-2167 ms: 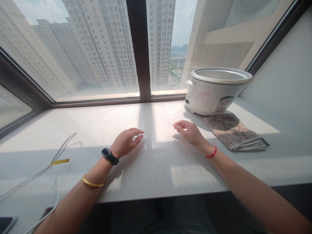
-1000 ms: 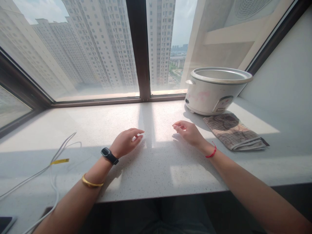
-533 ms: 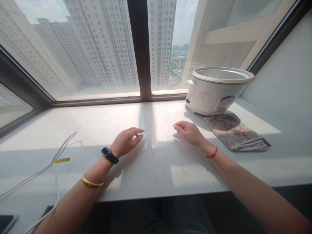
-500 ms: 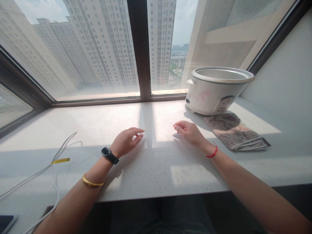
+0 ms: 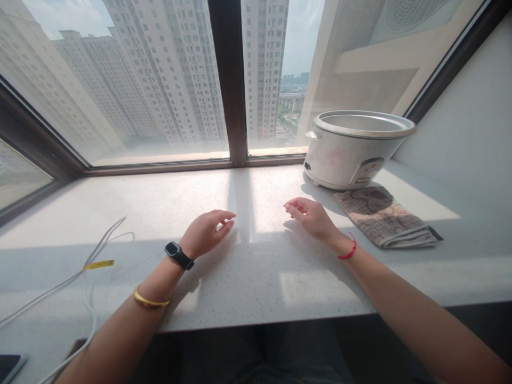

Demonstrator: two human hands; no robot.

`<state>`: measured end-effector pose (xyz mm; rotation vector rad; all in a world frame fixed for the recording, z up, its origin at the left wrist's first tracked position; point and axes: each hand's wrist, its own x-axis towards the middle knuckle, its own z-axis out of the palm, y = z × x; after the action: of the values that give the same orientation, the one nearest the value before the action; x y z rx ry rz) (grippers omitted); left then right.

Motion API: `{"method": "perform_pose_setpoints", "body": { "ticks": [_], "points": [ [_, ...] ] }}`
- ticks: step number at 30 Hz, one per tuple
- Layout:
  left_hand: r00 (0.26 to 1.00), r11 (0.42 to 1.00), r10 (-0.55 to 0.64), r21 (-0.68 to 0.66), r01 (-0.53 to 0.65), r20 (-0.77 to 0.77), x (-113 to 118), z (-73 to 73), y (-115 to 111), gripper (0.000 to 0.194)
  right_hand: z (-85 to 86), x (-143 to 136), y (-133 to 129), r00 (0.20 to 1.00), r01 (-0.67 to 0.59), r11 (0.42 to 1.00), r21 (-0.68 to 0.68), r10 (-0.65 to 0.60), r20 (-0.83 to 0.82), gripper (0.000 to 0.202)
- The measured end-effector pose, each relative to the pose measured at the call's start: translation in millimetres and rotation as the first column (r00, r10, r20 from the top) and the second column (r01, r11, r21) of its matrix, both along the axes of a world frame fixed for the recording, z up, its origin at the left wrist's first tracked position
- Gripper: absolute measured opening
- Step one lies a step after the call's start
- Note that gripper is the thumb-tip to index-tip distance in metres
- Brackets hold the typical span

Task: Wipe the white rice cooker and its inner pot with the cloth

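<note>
My left hand rests on the speckled white counter, its thumb apart from the fingers and nothing held. A black watch and a gold bangle are on that arm. Across a gap to the right, my right hand lies on the counter with fingers loosely curled and parted, also holding nothing; a red string is round its wrist. Nearest to it are a folded brown patterned cloth and, behind, a white rice cooker without a lid.
A white cable with a yellow tag runs along the left side. At the bottom left corner the edge of a dark device shows. Dark-framed windows stand behind the counter, and a wall is at the right.
</note>
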<state>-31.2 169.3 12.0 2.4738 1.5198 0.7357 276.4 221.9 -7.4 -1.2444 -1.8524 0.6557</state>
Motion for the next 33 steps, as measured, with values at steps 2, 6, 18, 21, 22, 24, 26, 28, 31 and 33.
{"method": "perform_pose_setpoints", "body": {
  "ticks": [2, 6, 18, 21, 22, 24, 26, 28, 31, 33],
  "points": [
    [1.0, 1.0, -0.004, 0.011, 0.004, -0.001, 0.1, 0.9, -0.1, 0.025, -0.7, 0.2, 0.3, 1.0, 0.002, 1.0, -0.01, -0.002, -0.004, 0.026],
    [1.0, 1.0, -0.005, 0.025, 0.005, 0.002, 0.2, 1.4, 0.2, 0.024, -2.0, 0.4, 1.2, 0.999, -0.008, 0.999, -0.05, 0.01, 0.031, 0.027],
    [1.0, 1.0, -0.009, -0.012, 0.009, -0.01, 0.3, 1.0, 0.4, 0.026, -1.8, -0.6, -0.3, 0.998, -0.028, 0.998, -0.064, 0.032, 0.054, 0.026],
    [1.0, 1.0, -0.005, -0.021, 0.004, -0.018, 0.6, 0.9, 0.4, 0.025, 0.4, -0.2, -0.6, 0.998, -0.032, 0.999, -0.038, 0.034, 0.057, 0.024],
    [1.0, 1.0, -0.007, -0.02, 0.006, -0.017, 0.7, 0.9, 0.3, 0.025, 0.6, 0.0, -0.4, 0.998, -0.033, 0.999, -0.029, 0.034, 0.055, 0.024],
    [1.0, 1.0, -0.013, -0.007, 0.013, -0.01, 0.5, 0.6, 0.0, 0.026, -0.8, -0.3, 0.2, 0.998, -0.03, 0.999, -0.01, 0.031, 0.052, 0.024],
    [1.0, 1.0, -0.022, 0.011, 0.022, 0.005, -0.1, -0.4, 0.2, 0.025, -3.8, -1.9, 0.5, 0.998, -0.026, 1.0, -0.003, 0.026, 0.052, 0.024],
    [0.999, 0.999, -0.022, 0.031, 0.021, 0.032, -0.3, -2.0, 1.9, 0.024, -5.3, -3.9, 0.1, 0.997, -0.034, 0.999, -0.01, 0.035, 0.063, 0.025],
    [0.996, 0.999, -0.004, 0.032, 0.002, 0.086, 5.6, -2.2, 9.5, 0.023, 7.6, 1.8, 0.1, 0.996, -0.019, 0.985, 0.169, 0.004, 0.087, 0.022],
    [0.992, 1.0, -0.007, 0.012, 0.006, 0.128, 18.3, 1.7, 18.9, 0.024, 32.0, 20.3, 4.7, 0.987, 0.077, 0.872, 0.483, -0.136, 0.089, 0.021]
  ]
}}
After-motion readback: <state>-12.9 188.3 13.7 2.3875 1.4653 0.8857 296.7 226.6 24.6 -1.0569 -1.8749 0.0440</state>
